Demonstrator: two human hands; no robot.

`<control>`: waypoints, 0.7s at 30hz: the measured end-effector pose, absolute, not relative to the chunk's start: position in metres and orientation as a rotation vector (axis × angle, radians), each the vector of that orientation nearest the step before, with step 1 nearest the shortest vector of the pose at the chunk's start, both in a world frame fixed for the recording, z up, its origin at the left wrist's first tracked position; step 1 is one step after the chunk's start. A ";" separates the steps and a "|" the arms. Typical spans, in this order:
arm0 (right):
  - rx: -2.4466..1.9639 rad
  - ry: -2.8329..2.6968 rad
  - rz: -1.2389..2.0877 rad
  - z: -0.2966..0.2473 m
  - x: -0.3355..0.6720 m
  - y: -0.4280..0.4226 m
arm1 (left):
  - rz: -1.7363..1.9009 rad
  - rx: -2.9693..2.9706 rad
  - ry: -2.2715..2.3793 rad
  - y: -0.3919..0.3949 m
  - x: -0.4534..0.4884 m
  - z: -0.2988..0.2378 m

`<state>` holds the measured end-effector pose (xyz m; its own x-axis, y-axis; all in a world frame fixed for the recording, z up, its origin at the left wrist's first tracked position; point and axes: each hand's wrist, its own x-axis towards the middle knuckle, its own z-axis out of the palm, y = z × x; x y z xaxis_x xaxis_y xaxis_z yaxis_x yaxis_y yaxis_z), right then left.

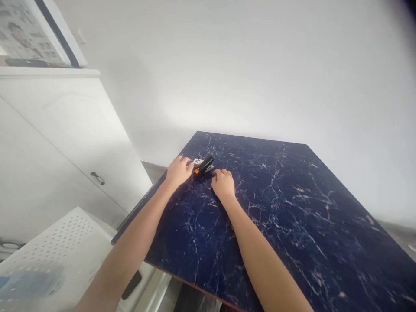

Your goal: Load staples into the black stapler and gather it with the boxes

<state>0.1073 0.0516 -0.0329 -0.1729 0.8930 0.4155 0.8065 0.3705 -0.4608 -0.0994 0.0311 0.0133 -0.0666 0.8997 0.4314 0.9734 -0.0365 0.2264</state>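
Stapler (204,166) sat on the marble surface (292,216); left grip (178,170) lay against the paper slip (196,161) at 9 o'clock, right grip (223,184) beside at 4 o'clock, neither clamped.

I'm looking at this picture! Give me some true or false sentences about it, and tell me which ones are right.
1. The black stapler sits on a dark blue marble-pattern tabletop. True.
2. The left hand is lifting the stapler high in the air. False: the left hand is beside it, and the stapler is on the table.
3. The right hand is next to the stapler. True.
4. The cabinet is bright red. False: the cabinet is white.
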 end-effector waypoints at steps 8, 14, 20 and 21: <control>-1.256 -2.162 0.236 -0.025 0.105 0.021 | -0.499 -2.076 -2.357 0.028 -0.108 0.013; -0.644 -2.514 0.143 -0.028 0.046 -0.004 | -0.851 -1.953 -2.347 0.034 -0.107 0.004; -1.047 -2.350 0.033 -0.022 0.022 -0.007 | -1.080 -1.664 -2.518 0.036 -0.133 -0.001; -1.021 -2.377 0.067 -0.023 0.023 -0.009 | -1.101 -1.662 -2.495 0.036 -0.136 -0.002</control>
